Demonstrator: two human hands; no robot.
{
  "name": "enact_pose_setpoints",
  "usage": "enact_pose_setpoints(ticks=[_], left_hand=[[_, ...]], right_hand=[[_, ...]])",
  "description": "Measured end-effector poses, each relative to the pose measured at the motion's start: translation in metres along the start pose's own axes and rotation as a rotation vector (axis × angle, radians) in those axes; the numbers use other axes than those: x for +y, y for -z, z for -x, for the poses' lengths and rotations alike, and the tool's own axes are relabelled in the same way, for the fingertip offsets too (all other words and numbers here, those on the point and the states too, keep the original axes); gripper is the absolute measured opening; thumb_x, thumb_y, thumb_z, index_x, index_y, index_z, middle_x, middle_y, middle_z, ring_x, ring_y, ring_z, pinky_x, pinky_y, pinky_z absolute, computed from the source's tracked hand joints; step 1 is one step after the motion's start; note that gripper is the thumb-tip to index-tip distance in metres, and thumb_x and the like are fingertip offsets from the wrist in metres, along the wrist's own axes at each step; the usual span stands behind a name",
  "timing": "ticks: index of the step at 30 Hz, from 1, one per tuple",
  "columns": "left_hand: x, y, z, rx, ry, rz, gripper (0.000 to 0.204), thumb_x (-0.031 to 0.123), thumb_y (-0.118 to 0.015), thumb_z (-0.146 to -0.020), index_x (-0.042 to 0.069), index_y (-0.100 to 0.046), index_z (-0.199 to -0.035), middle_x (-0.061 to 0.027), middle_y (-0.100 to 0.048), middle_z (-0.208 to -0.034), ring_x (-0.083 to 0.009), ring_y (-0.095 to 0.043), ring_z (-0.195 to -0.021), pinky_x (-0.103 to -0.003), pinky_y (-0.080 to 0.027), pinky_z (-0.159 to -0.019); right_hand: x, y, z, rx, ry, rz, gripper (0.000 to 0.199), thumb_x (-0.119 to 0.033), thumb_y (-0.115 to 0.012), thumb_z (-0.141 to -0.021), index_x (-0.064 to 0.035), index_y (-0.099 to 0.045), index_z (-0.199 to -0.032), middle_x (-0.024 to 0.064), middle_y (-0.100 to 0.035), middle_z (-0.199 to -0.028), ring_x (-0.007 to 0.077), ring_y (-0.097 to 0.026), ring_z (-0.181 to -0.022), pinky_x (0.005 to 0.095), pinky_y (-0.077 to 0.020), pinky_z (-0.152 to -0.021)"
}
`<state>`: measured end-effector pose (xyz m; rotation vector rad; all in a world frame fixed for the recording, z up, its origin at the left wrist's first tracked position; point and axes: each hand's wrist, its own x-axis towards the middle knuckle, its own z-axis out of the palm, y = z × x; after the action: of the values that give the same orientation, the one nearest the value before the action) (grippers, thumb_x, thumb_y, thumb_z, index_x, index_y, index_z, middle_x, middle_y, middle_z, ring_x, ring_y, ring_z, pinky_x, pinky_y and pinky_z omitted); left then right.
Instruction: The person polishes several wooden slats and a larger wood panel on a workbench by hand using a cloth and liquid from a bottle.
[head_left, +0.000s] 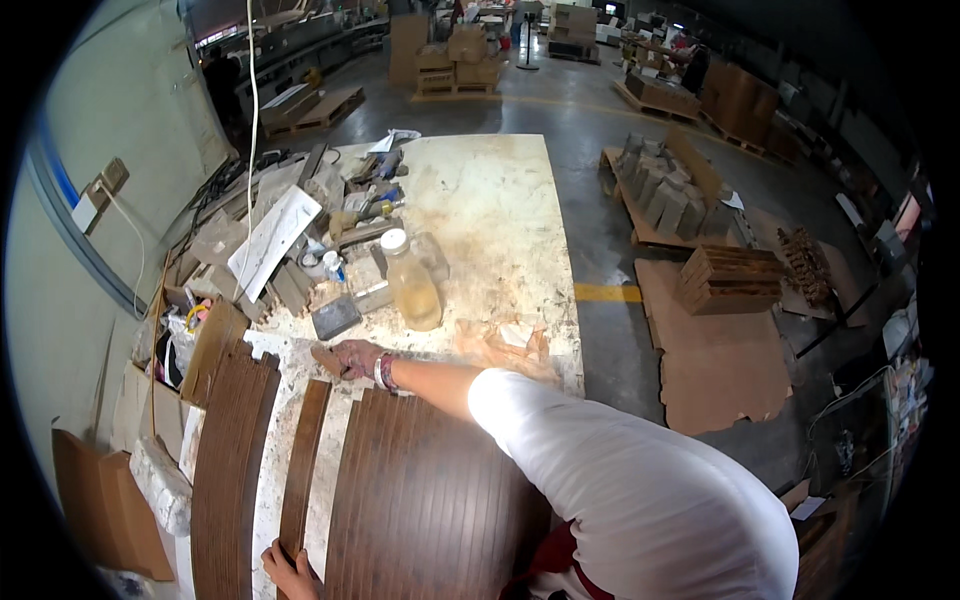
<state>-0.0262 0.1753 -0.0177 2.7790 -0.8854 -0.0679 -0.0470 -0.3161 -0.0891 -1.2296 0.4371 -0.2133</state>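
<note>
A single dark brown wooden strip [305, 450] lies lengthwise on the worn white table [480, 220]. At its near end my left hand [290, 574] is closed on it, fingers over the edge. My right hand [358, 358] reaches across to just beyond the strip's far end. Its fingers are closed round a small brown block [325, 358], partly covered by the hand. To the left of the single strip lies a row of brown strips [232, 470] set side by side. A wider row of similar strips [420, 490] lies to the right, beneath my arm.
Beyond my right hand stand a dark grey block [336, 317] and a white-capped bottle of yellowish liquid [412, 285]. Cluttered tools and scraps [300, 210] fill the table's far left. Crumpled orange-tinted plastic [505, 342] lies right. Stacked wooden pieces [730, 280] stand on floor cardboard.
</note>
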Motion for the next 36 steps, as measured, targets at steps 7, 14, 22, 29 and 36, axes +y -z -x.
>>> enact_pose_setpoints(ticks=[7, 14, 22, 29, 36], left_hand=[[-0.013, -0.027, -0.002, 0.081, -0.059, 0.141, 0.056, 0.025, -0.07, -0.083, 0.005, -0.053, -0.133, -0.0208, -0.05, -0.124, -0.0377, -0.049, -0.116, -0.044, -0.04, -0.099], [0.008, -0.013, 0.0, 0.048, 0.045, 0.157, 0.056, 0.027, -0.071, -0.083, 0.011, -0.055, -0.133, -0.0144, -0.05, -0.119, -0.0342, -0.048, -0.112, -0.045, -0.038, -0.098], [0.001, -0.016, 0.004, 0.071, 0.042, 0.097, 0.055, 0.03, -0.07, -0.083, 0.014, -0.054, -0.134, -0.013, -0.048, -0.123, -0.0333, -0.047, -0.113, -0.045, -0.037, -0.099], [-0.013, -0.025, -0.004, 0.032, -0.046, 0.143, 0.062, 0.028, -0.07, -0.082, 0.008, -0.05, -0.136, -0.0219, -0.051, -0.125, -0.0395, -0.05, -0.115, -0.046, -0.041, -0.097], [-0.073, 0.014, 0.069, 0.059, 0.038, 0.007, 0.077, 0.018, -0.078, -0.072, 0.011, -0.045, -0.141, -0.0161, -0.047, -0.131, -0.0363, -0.046, -0.121, -0.044, -0.038, -0.102]], right_hand=[[-0.048, 0.019, 0.022, -0.092, 0.454, 0.869, 0.056, -0.048, -0.063, -0.088, -0.0048, -0.061, -0.125, 0.0139, -0.066, -0.107, 0.0236, -0.064, -0.094, 0.0363, -0.0505, -0.086], [-0.083, -0.049, 0.054, -0.015, 0.141, 1.071, 0.067, -0.058, -0.058, -0.087, -0.0069, -0.058, -0.13, 0.0174, -0.059, -0.13, 0.0325, -0.057, -0.119, 0.0374, -0.0415, -0.102], [-0.114, -0.031, 0.082, -0.202, -0.043, 1.404, 0.058, -0.059, -0.058, -0.084, -0.01, -0.068, -0.114, 0.0145, -0.068, -0.114, 0.0287, -0.063, -0.105, 0.0366, -0.0474, -0.093], [-0.085, -0.087, 0.114, 0.018, 0.187, 1.181, 0.045, -0.045, -0.064, -0.077, -0.0093, -0.07, -0.105, 0.0153, -0.07, -0.106, 0.0322, -0.065, -0.099, 0.0425, -0.0511, -0.085], [-0.091, -0.196, 0.194, -0.302, 0.246, 1.211, 0.066, -0.065, -0.056, -0.085, -0.0109, -0.063, -0.123, 0.0156, -0.064, -0.121, 0.033, -0.06, -0.113, 0.0378, -0.0464, -0.096]])
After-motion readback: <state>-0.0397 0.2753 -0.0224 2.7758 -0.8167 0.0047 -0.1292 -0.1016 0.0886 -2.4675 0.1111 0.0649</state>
